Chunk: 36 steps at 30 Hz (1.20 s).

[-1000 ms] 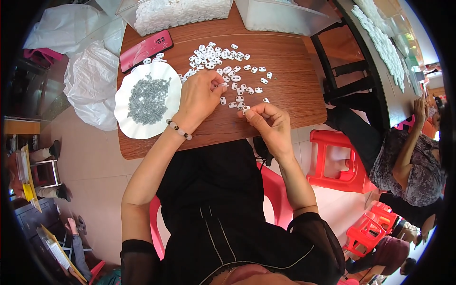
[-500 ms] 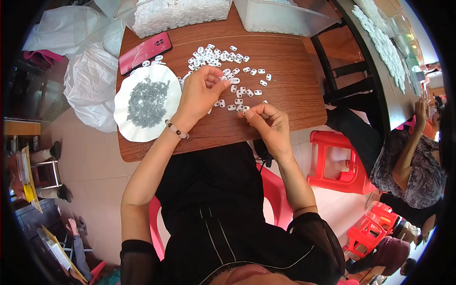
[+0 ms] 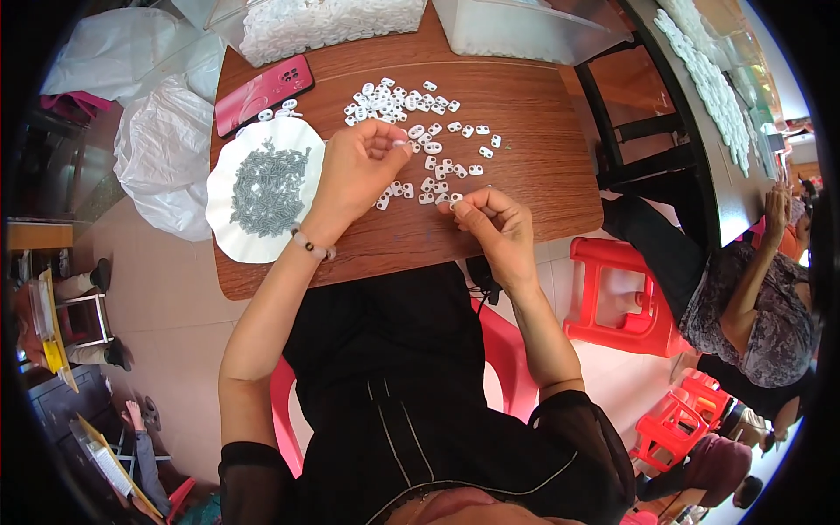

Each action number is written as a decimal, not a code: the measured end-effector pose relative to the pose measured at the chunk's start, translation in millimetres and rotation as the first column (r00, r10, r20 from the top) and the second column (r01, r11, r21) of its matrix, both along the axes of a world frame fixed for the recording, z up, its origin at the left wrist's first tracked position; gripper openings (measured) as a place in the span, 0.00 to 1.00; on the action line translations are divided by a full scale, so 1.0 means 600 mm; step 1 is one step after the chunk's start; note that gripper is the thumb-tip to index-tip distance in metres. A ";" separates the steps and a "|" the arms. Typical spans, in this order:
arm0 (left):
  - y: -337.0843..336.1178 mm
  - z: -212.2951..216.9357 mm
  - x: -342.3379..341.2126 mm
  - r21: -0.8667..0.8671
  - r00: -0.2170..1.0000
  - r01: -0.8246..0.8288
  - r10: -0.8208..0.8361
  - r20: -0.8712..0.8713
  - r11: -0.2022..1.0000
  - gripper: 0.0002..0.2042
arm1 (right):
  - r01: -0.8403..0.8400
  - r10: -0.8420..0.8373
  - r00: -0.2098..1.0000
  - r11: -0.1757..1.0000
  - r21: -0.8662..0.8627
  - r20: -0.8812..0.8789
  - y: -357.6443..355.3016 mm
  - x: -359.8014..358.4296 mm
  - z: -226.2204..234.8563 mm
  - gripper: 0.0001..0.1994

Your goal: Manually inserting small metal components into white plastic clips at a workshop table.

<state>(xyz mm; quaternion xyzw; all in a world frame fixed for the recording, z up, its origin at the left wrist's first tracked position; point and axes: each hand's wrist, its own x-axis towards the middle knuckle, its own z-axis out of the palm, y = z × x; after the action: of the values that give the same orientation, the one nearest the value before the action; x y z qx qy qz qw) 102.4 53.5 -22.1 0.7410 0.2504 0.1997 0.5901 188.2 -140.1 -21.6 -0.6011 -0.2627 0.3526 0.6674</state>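
Observation:
Several small white plastic pieces with two holes (image 3: 382, 102) lie in a loose heap and scattered over the brown wooden table (image 3: 525, 105). My left hand (image 3: 359, 171), with a beaded bracelet at the wrist, is closed in a pinch above their left side. Whatever its fingertips hold is too small to make out. Near the table's front edge my right hand (image 3: 497, 223) pinches one white plastic piece (image 3: 456, 199) between thumb and fingers. Left of my left hand stands a white wavy-rimmed plate (image 3: 220, 214) filled with small grey pins (image 3: 267, 188).
A pink phone (image 3: 267, 92) lies at the table's back left. Two clear bins (image 3: 332, 35) (image 3: 516, 35) stand along the far edge, the left one full of white pieces. Red stools (image 3: 621, 297) and a seated person (image 3: 752, 297) are on the right; a plastic bag (image 3: 166, 157) hangs left.
My left hand has drawn slightly left and back from the white pieces, baring a few of them. My right hand has stayed nearly in place.

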 end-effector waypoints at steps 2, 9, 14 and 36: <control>-0.026 0.010 -0.015 -0.130 0.998 0.010 -0.001 0.070 0.991 0.06 | 0.004 -0.004 1.000 1.000 -0.005 -0.020 -0.005 -0.003 -0.001 0.05; -0.120 0.019 -0.089 -0.436 0.992 0.017 0.041 0.123 0.900 0.08 | -0.120 0.122 0.980 0.993 0.025 -0.160 -0.003 -0.041 0.009 0.06; -0.125 0.016 -0.124 -0.633 0.992 0.000 0.081 0.100 0.774 0.10 | -0.154 0.161 0.966 0.987 0.050 -0.203 0.000 -0.056 0.008 0.06; -0.123 0.004 -0.170 -0.861 0.985 0.023 0.136 0.106 0.509 0.10 | -0.105 0.107 0.994 0.992 0.070 -0.023 0.003 -0.086 0.021 0.04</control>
<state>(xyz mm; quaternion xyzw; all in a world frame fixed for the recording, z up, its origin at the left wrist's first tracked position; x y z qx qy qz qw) 0.1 -20.2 -19.8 0.3249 0.2923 0.1274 0.8903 136.6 -138.0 -8.9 -0.5582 -0.2975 0.3860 0.6715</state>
